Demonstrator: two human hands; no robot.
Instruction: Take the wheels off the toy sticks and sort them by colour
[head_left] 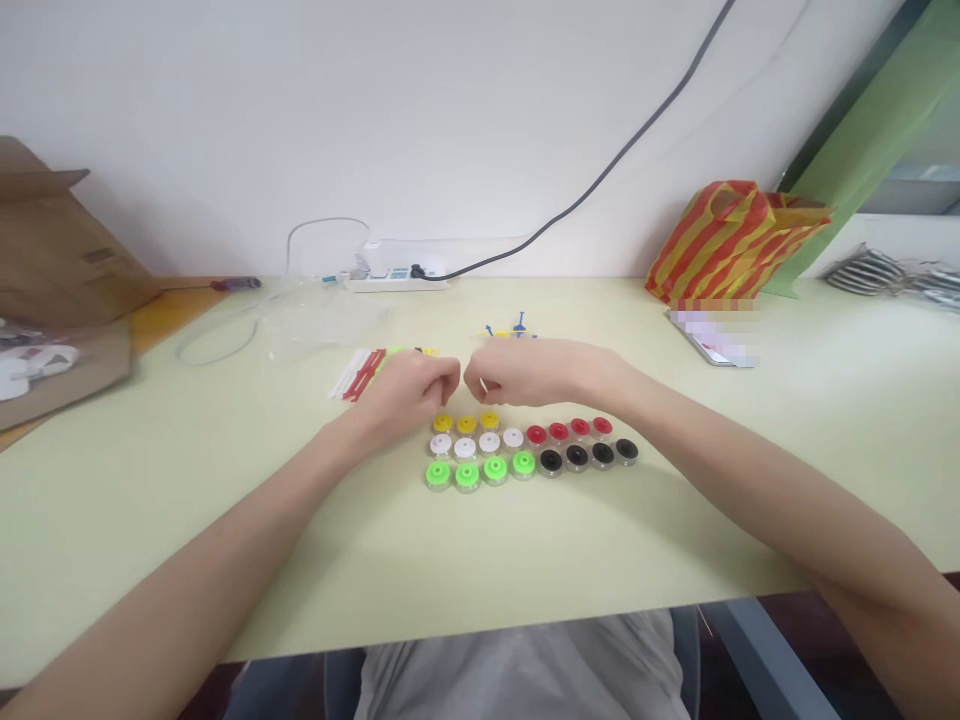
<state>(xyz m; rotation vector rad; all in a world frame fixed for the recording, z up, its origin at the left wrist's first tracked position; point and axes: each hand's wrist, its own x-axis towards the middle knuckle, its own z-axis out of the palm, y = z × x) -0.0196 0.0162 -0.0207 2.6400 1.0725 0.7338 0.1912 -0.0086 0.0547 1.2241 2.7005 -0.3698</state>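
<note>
Yellow row (pixel 466 425): three round pieces in clear casings on the pale bench (pixel 487 560); I place everything else from here.
White pieces (pixel 465 448): four, just on my side of the yellow row.
Green pieces (pixel 495 468): four, on my side of the yellow row, past the white ones.
Red pieces (pixel 558 432): four, to the right of the yellow row.
Black pieces (pixel 577 458): four, right of the yellow row and nearer me.
Left hand (pixel 431 380): beyond the yellow row's left end, fingers curled in; I cannot tell whether they hold anything.
Right hand (pixel 501 372): beyond its right end, loosely curled, close to my left hand; its contents are hidden.
Flat strips (pixel 361 375): beyond the yellow row to the left, partly covered by my left hand.
Blue parts (pixel 520 328): beyond the yellow row, past my right hand.
Progress: four colours look set out in fours; yellow seems one short, and the strips appear unused.
</note>
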